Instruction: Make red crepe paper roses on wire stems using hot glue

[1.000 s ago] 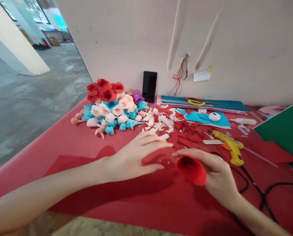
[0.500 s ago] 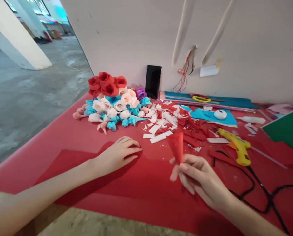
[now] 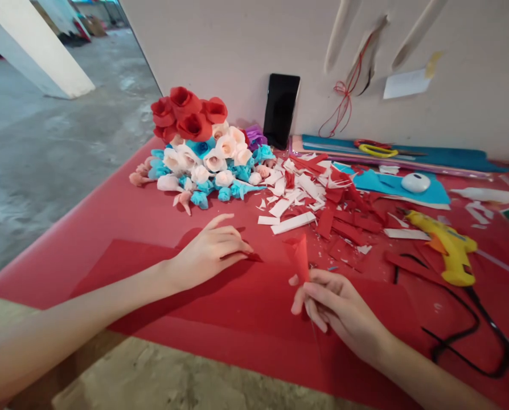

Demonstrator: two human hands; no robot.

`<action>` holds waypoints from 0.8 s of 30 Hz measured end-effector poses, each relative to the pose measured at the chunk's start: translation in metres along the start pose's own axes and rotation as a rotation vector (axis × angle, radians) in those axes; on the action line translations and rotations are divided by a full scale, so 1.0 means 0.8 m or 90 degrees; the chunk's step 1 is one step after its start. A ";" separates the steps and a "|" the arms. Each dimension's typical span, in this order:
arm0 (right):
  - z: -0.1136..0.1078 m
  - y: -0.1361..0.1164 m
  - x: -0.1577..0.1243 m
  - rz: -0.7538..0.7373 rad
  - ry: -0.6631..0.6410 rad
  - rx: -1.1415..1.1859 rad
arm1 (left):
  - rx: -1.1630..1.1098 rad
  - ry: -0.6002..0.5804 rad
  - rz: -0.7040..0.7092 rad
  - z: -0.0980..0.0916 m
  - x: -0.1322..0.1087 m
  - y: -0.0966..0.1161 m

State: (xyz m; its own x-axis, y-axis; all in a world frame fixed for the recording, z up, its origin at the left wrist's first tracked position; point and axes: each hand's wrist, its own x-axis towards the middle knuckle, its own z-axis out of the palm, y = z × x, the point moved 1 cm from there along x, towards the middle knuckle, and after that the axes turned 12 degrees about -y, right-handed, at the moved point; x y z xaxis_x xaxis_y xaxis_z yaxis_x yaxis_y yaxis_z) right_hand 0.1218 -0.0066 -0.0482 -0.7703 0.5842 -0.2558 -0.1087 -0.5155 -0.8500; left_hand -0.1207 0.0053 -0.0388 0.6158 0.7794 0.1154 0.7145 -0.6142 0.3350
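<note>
Low over the red table, my left hand (image 3: 212,250) has its fingers stretched and apart, with nothing visibly gripped. Its fingertips are at a small dark-red paper piece (image 3: 255,258); whether they touch it, I cannot tell. Beneath that hand spreads a flat red paper sheet (image 3: 139,273). My right hand (image 3: 337,302) pinches a rolled red paper flower (image 3: 298,256) near its narrow base, the wider end pointing up. A thin wire stem (image 3: 316,336) runs down below the fingers.
Behind my left hand lies a heap of paper flowers (image 3: 214,162). White and red scraps (image 3: 297,191) cover the middle. A phone (image 3: 281,111) leans on the wall. Scissors (image 3: 378,149), a white mouse-like object (image 3: 415,182) and a corded yellow glue gun (image 3: 457,250) are at the right.
The view has tilted down and shifted left. My left fingers have spread more, and a dark-red piece now shows at their tips. My right hand still holds the red paper flower.
</note>
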 end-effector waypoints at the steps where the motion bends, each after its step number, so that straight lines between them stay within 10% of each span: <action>1: 0.000 0.001 0.000 0.001 -0.001 -0.001 | 0.001 0.003 0.002 0.000 0.000 0.000; 7: -0.001 0.002 0.002 0.005 0.002 -0.005 | -0.013 0.047 0.042 -0.002 0.000 0.002; 17: 0.004 -0.010 -0.005 -0.015 0.022 -0.062 | -0.214 0.095 -0.212 -0.037 0.012 0.013; 24: 0.020 -0.068 -0.027 -0.289 0.159 -0.466 | -0.355 0.069 -0.109 -0.082 0.066 0.063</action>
State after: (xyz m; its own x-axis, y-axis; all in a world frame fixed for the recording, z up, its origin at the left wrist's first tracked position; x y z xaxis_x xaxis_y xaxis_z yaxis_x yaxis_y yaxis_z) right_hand 0.1344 -0.0014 0.0112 -0.5816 0.7982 0.1570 0.1240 0.2778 -0.9526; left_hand -0.0739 0.0240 0.0454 0.4489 0.8878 0.1015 0.4997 -0.3436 0.7952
